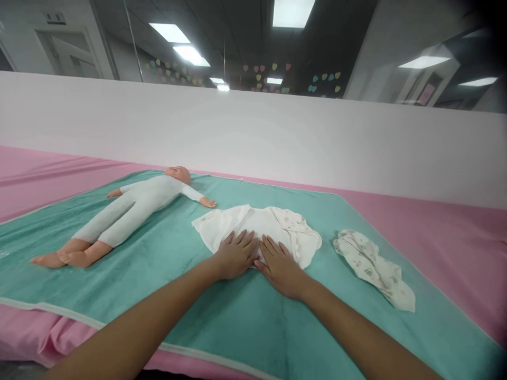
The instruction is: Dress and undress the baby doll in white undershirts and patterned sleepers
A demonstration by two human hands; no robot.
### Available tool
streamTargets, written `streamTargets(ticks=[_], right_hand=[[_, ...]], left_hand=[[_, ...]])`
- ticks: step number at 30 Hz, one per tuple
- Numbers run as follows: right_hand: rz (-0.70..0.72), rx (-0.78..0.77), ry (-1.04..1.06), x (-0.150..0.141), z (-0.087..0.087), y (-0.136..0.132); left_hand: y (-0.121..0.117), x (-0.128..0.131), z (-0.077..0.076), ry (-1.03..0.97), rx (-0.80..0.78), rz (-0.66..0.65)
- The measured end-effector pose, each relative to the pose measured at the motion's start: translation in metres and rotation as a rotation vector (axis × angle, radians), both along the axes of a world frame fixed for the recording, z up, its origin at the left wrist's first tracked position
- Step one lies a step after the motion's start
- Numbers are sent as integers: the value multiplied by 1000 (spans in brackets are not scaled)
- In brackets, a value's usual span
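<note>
A white baby top (pixel 257 219) with a small printed pattern on its right part lies spread on the teal blanket (pixel 237 316). My left hand (pixel 235 254) rests flat on its lower middle, fingers stretched out. Close beside it, my right hand (pixel 283 266) also lies flat on the cloth, palm down, with the fingers extended. Both palms hide part of the lower edge of the garment. To the left, a baby doll (pixel 138 203) in a white bodysuit lies on its back, one arm reaching toward the top.
A crumpled patterned baby garment (pixel 374 269) lies on the blanket at the right. Pink sheeting (pixel 443 243) shows around the blanket. Behind stands a low white wall (pixel 237 137) with a mirror or glass (pixel 253 47) above it.
</note>
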State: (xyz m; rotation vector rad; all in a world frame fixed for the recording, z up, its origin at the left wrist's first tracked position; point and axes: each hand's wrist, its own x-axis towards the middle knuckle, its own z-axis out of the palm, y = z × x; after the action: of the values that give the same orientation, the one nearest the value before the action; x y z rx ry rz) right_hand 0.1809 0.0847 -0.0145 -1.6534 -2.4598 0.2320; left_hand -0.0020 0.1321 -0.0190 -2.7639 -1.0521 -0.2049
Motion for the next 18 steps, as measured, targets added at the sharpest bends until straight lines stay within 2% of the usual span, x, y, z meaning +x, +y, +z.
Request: streamTargets(ticks=[4,7,12,16,18], right_hand=[[3,-13,-10,1,1,0],[-19,26,-9,-3,-1,3],[-60,100,-29,-11,-5,9],[-25,61,-25,-8,-7,10],[-23,45,-19,-6,-8,9]], left_hand=[[0,3,4,10,-33,9],[8,11,4,15,-73,19],[39,28,-4,-140,-87,108],[65,34,-7,-252,-111,113],[78,35,-7,-303,-163,185]])
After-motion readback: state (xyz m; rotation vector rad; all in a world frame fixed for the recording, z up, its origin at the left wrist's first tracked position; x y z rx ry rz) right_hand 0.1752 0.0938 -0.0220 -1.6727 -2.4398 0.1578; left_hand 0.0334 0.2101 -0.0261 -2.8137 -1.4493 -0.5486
